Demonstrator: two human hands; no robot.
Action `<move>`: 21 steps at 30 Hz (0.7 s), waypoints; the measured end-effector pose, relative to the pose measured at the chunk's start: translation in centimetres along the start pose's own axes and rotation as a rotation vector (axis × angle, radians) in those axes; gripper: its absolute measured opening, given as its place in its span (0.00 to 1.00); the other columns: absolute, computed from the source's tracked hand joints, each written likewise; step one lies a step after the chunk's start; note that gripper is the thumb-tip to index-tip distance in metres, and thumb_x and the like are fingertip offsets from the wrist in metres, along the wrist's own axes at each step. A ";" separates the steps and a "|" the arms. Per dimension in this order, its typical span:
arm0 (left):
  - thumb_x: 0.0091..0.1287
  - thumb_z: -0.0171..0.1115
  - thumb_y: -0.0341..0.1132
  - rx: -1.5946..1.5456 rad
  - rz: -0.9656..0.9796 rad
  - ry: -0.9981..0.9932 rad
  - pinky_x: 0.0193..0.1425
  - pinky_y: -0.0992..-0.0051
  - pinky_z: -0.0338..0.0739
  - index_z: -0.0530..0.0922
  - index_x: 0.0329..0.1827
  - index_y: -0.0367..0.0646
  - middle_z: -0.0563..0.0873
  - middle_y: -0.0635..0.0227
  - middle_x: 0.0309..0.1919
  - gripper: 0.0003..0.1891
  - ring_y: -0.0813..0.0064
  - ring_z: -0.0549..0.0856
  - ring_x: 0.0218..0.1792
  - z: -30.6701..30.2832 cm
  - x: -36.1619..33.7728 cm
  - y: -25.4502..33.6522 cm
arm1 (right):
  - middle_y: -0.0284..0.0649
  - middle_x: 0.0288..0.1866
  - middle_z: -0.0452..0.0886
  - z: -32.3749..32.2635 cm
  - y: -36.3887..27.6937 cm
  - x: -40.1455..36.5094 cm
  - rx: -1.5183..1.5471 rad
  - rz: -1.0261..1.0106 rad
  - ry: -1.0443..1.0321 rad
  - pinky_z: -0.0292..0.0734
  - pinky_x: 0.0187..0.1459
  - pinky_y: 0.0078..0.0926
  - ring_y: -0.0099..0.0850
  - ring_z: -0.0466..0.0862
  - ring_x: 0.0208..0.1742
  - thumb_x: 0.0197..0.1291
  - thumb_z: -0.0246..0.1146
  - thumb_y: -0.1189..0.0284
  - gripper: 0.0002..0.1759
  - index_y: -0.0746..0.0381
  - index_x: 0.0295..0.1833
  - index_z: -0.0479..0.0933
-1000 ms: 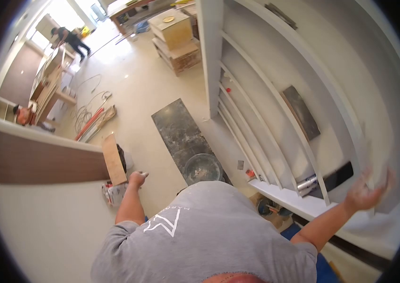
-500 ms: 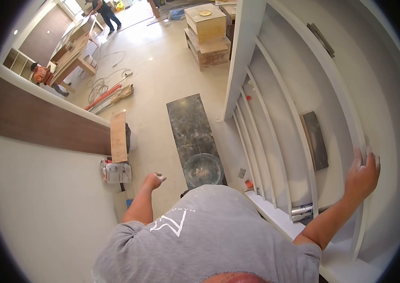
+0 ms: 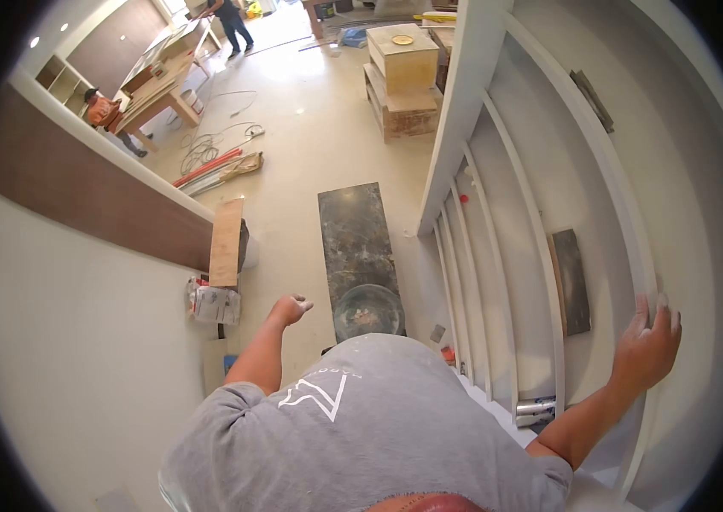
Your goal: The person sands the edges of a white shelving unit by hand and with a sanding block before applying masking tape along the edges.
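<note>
My right hand (image 3: pixel 650 341) rests its dusty fingertips on the front edge of a white shelf board (image 3: pixel 613 183), fingers stretched and a little apart. That board belongs to a tall white shelf unit (image 3: pixel 451 119) on my right. One shelf further in lies a dark flat block with a brown side (image 3: pixel 575 277), apart from the hand. Over the floor on my left hovers my left hand (image 3: pixel 293 309), its fingers curled in and whitened with dust. Whether anything is inside those fingers is hidden.
Ahead of me a dark stained bench (image 3: pixel 357 230) carries a round basin (image 3: pixel 368 311). A wooden board (image 3: pixel 226 241) and a plastic bag (image 3: pixel 214 303) stand by the left wall. Cables (image 3: pixel 208 152) cross the floor. Two people are near a workbench (image 3: pixel 161 94); wooden boxes (image 3: pixel 404 77) stand farther back.
The view has tilted, so the room and bench appear shifted right and down. My left hand has risen slightly in view. My right hand stays at the shelf edge, its fingers stretched straighter.
</note>
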State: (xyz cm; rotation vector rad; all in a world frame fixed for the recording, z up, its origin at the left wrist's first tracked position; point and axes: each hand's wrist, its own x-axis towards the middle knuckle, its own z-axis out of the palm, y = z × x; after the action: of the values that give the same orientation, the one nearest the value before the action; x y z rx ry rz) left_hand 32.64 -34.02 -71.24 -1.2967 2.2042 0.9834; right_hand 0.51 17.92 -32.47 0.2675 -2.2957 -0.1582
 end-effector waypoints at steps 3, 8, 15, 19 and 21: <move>0.67 0.69 0.53 -0.006 -0.063 0.042 0.57 0.62 0.84 0.83 0.66 0.39 0.89 0.46 0.55 0.31 0.54 0.91 0.52 -0.8 -0.6 0.0 | 0.43 0.43 0.85 0.2 0.0 0.1 0.031 -0.018 -0.004 0.81 0.43 0.44 0.49 0.85 0.46 0.69 0.69 0.59 0.17 0.59 0.54 0.84; 0.67 0.70 0.52 -0.068 -0.152 0.036 0.38 0.64 0.86 0.81 0.68 0.39 0.90 0.46 0.52 0.32 0.60 0.91 0.36 -0.6 -1.5 -1.4 | 0.42 0.44 0.85 -0.2 0.0 0.0 0.034 -0.015 -0.010 0.81 0.43 0.44 0.48 0.85 0.47 0.69 0.69 0.59 0.17 0.59 0.54 0.84; 0.68 0.70 0.53 -0.051 -0.189 -0.014 0.34 0.64 0.86 0.81 0.69 0.39 0.91 0.47 0.51 0.33 0.60 0.91 0.35 1.2 -1.7 -3.2 | 0.42 0.44 0.86 -0.2 0.0 0.2 -0.006 -0.005 0.007 0.82 0.44 0.42 0.48 0.86 0.46 0.67 0.71 0.58 0.17 0.59 0.50 0.85; 0.67 0.70 0.53 -0.040 -0.152 -0.058 0.35 0.64 0.86 0.81 0.68 0.38 0.91 0.47 0.51 0.32 0.58 0.91 0.35 0.9 -2.0 -2.6 | 0.43 0.45 0.87 0.4 0.5 0.0 -0.031 0.024 0.010 0.83 0.44 0.42 0.48 0.87 0.46 0.65 0.72 0.57 0.17 0.60 0.48 0.86; 0.67 0.70 0.53 -0.057 -0.121 -0.065 0.35 0.64 0.86 0.82 0.67 0.39 0.91 0.46 0.51 0.32 0.58 0.92 0.36 0.9 -0.9 -3.0 | 0.44 0.46 0.87 0.4 0.7 0.0 -0.038 0.049 -0.019 0.83 0.45 0.43 0.48 0.87 0.47 0.65 0.72 0.56 0.19 0.61 0.49 0.86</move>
State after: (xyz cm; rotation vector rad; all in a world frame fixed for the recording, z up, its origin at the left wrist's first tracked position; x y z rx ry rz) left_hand 35.70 -33.80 -72.45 -1.3858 2.0378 1.0333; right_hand 0.08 18.64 -32.63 0.1909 -2.3138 -0.1796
